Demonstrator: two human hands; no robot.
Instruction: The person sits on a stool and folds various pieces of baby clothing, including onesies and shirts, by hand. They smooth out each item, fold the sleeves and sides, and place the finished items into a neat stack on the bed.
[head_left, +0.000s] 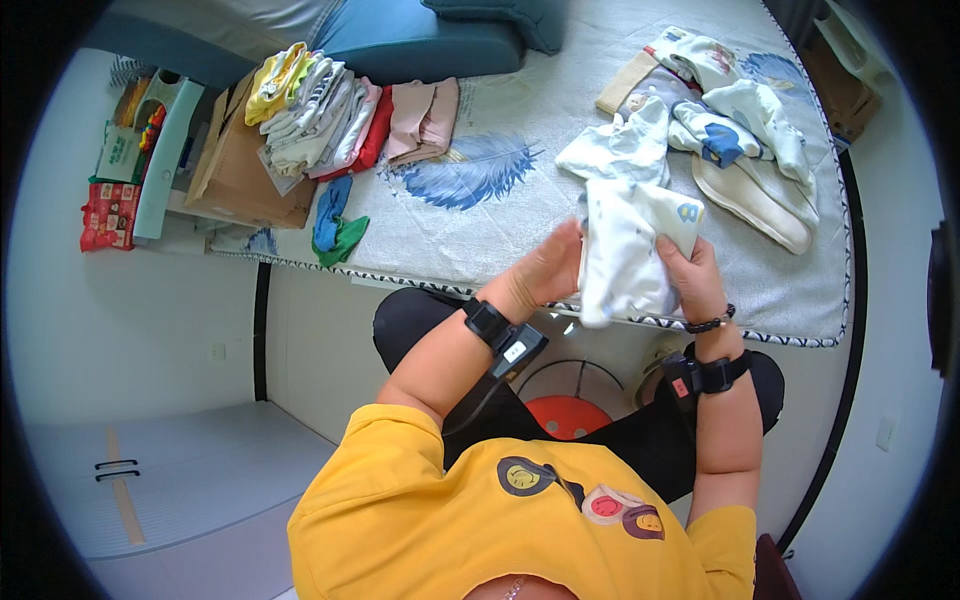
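Note:
A folded white baby garment (626, 255) with a small blue and yellow print is held up over the bed's near edge. On its right side, my right hand (697, 274) grips it with the thumb on top. My left hand (551, 262) is against the garment's left edge; its fingers are hidden behind the cloth. Just beyond lies a pale, rumpled baby top (626, 146). A loose heap beside it includes a white piece with a blue patch (720, 135), a cream-lined piece (750, 202) and a tan-cuffed garment (630, 82).
Folded clothes (322, 112) stand in a row by a cardboard box (251, 165) at left, beside a pink folded garment (424, 120). Blue and green small cloths (337, 225) lie near the edge of the bed (495, 247). A teal cushion (420, 37) is at the back.

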